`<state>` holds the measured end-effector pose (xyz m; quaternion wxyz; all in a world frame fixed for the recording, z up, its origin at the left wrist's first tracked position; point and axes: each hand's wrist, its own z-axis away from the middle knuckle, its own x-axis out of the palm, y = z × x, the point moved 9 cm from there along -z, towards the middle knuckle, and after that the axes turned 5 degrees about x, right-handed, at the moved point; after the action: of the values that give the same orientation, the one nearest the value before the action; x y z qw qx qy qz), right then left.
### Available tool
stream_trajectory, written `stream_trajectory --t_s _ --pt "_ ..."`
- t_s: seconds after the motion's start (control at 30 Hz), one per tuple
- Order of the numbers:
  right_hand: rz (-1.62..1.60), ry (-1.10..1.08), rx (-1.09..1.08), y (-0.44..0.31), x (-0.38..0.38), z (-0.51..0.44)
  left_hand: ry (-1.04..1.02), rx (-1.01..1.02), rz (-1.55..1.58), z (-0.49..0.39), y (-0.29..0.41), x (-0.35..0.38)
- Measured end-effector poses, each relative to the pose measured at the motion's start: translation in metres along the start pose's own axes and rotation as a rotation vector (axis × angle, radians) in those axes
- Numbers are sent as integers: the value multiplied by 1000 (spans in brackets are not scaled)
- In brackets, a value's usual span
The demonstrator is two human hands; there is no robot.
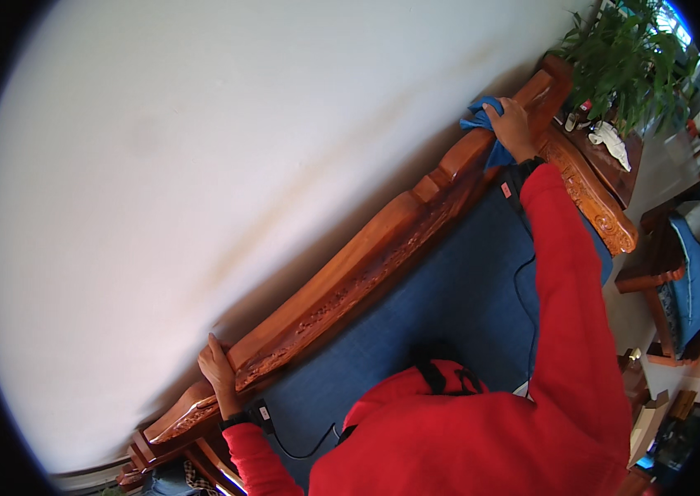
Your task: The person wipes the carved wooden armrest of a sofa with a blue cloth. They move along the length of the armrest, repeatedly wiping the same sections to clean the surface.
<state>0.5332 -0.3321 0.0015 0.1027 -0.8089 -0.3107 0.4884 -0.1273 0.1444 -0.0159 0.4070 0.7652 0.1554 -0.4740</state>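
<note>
A carved wooden sofa backrest (350, 266) runs diagonally along the wall, its top rail glossy and curved. At its far right part my right hand (512, 127) holds a crumpled blue cloth (487, 110) against the rail. Some of the cloth hangs over the front side of the wood. My left hand (218, 370) grips the same top rail near its lower left end, at a dip in the wood; some of its fingers are hidden. Both arms wear red sleeves, and each wrist has a black band with a small cabled device.
Below the backrest lies a blue seat cushion (443, 266). A carved armrest (598, 204) closes the right end. Beyond it are a wooden side table (626, 180) with a white item, a leafy plant (629, 62) and a chair with a blue pillow (697, 279). A white wall (201, 155) stands behind.
</note>
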Motion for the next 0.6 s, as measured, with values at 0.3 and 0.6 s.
stream_trajectory --t_s 0.3,0.6 --pt "-71 82 -52 -71 -37 68 15 -72 -59 3 -5 0" --pt "18 121 -354 -163 -42 162 53 -61 -99 6 -5 0"
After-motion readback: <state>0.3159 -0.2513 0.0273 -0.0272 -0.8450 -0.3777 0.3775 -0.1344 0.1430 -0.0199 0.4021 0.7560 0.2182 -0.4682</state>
